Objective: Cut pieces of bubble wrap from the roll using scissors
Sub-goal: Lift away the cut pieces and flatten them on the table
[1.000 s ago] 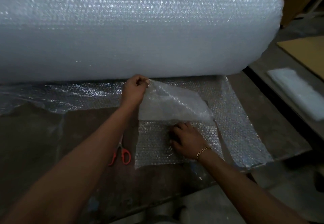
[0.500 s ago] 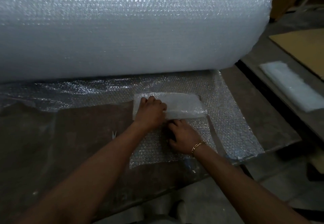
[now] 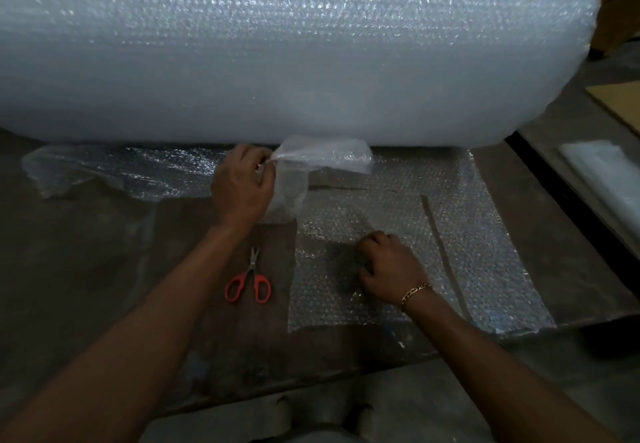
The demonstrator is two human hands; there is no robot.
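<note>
A huge roll of bubble wrap [image 3: 294, 47] fills the top of the head view. Its loose sheet [image 3: 460, 234] lies unrolled on the dark surface below. My left hand [image 3: 242, 189] pinches a cut, crumpled piece of bubble wrap [image 3: 322, 158] and holds it up just under the roll. My right hand [image 3: 389, 266] rests on a flat piece of wrap [image 3: 322, 304] with its fingers curled down onto it. Red-handled scissors [image 3: 249, 280] lie closed on the surface between my forearms, untouched.
More wrinkled wrap [image 3: 114, 169] trails off to the left below the roll. A white foam sheet [image 3: 602, 179] and a cardboard sheet [image 3: 620, 99] lie on the right, past a dark gap. The work surface's front edge [image 3: 346, 380] runs just below my wrists.
My left hand has lifted the folded piece off the flat sheet and raised it toward the roll. The scissors, hidden under my arm before, show again. My right hand has stayed put.
</note>
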